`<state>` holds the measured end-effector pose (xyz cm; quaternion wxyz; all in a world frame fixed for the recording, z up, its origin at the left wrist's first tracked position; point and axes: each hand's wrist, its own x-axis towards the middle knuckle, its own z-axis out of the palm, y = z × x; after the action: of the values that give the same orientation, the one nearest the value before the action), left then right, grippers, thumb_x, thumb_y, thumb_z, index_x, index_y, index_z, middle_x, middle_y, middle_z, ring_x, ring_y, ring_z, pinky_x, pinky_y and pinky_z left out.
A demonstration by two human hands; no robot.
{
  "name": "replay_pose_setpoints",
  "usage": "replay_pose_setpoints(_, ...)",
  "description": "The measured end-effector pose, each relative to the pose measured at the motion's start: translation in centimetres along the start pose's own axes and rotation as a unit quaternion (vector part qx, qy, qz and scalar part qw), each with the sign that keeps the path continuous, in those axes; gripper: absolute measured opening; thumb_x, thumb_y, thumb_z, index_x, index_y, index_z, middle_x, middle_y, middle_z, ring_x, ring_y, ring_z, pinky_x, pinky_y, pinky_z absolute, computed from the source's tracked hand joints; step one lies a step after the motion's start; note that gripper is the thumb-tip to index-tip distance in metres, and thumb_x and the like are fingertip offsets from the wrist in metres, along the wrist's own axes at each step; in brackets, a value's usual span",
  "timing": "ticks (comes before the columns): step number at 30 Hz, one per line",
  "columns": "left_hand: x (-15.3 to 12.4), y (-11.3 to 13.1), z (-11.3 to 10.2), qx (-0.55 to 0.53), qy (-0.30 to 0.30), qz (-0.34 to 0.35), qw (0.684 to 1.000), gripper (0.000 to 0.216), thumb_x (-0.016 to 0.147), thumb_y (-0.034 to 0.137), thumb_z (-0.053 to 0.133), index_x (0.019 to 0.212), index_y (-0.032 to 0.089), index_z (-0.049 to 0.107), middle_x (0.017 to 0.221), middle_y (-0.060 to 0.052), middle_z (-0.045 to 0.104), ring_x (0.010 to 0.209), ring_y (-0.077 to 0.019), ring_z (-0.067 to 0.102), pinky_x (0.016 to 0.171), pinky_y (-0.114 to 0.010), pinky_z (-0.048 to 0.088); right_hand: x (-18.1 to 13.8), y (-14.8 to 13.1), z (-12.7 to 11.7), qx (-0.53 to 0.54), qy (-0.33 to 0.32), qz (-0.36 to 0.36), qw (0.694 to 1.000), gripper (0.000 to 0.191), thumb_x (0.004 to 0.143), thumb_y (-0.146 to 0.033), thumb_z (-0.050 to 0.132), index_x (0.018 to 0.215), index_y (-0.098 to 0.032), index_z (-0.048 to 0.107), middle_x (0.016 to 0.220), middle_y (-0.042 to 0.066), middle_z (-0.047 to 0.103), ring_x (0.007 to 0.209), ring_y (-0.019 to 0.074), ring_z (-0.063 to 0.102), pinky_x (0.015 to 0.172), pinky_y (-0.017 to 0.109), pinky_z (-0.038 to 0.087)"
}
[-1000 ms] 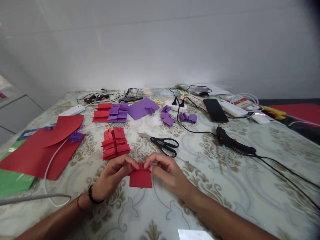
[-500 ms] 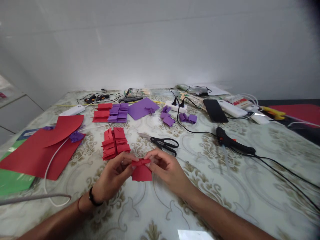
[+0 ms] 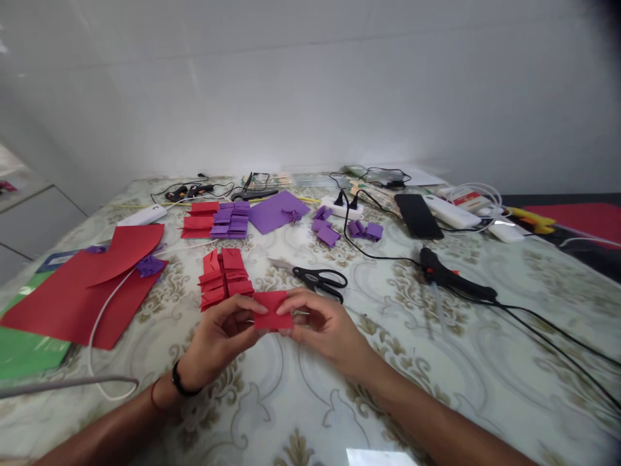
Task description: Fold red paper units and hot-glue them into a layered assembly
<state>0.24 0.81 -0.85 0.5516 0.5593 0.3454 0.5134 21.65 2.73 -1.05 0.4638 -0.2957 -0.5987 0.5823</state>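
Observation:
Between my two hands is a small piece of folded red paper [image 3: 273,309], raised over the near middle of the table. My left hand [image 3: 220,340] pinches its left edge, thumb and fingers pressed together. On the opposite edge, my right hand [image 3: 325,330] grips it the same way. Just beyond my left hand lies a group of folded red paper pieces [image 3: 224,275] in two columns. Scissors [image 3: 317,278] with black handles lie past my right hand, blades pointing left. The underside of the held paper is hidden.
A black glue gun [image 3: 456,278] with its cord lies to the right. Red sheets [image 3: 82,298] rest on a green packet [image 3: 29,349] at left. Folded purple pieces [image 3: 230,220], a purple sheet [image 3: 272,212], a power strip [image 3: 343,207] and a phone [image 3: 418,215] lie farther back.
The red paper has turned in my fingers: its hanging flap now shows as a flat rectangle facing me. Both hands stay in nearly the same place, still gripping its sides.

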Motion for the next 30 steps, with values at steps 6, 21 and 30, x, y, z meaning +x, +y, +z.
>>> replay_pose_setpoints(6,-0.1,0.5,0.2,0.063,0.021,0.022,0.998,0.008,0.083,0.025,0.086,0.088,0.020,0.080,0.081,-0.002,0.074,0.071,-0.0129,0.068,0.062,-0.019,0.055,0.0,-0.5,0.1,-0.009,0.009,-0.010,1.000,0.016,0.084,-0.038,0.086,0.089,-0.024,0.080,0.094,0.004,0.069,0.091,0.0198,0.066,0.079,0.032,0.052)
replay_pose_setpoints(21,-0.4,0.7,0.8,0.114,0.051,0.002,0.992,0.029,0.087,0.028,0.079,0.068,0.017,0.060,0.066,0.003,0.056,0.059,-0.0094,0.048,0.053,-0.018,0.042,-0.5,-0.8,1.3,0.022,0.061,0.074,0.995,0.039,0.079,-0.048,0.085,0.069,-0.020,0.060,0.076,0.000,0.062,0.071,0.0158,0.054,0.063,0.028,0.042)
replay_pose_setpoints(30,-0.4,1.0,1.3,0.112,0.051,-0.025,0.992,0.034,0.087,0.032,0.079,0.068,0.018,0.055,0.064,0.004,0.052,0.056,-0.0088,0.044,0.049,-0.018,0.038,-0.6,-1.0,1.4,0.027,0.077,0.093,0.992,0.043,0.076,-0.049,0.087,0.065,-0.021,0.056,0.068,-0.002,0.059,0.065,0.0141,0.051,0.060,0.027,0.040)
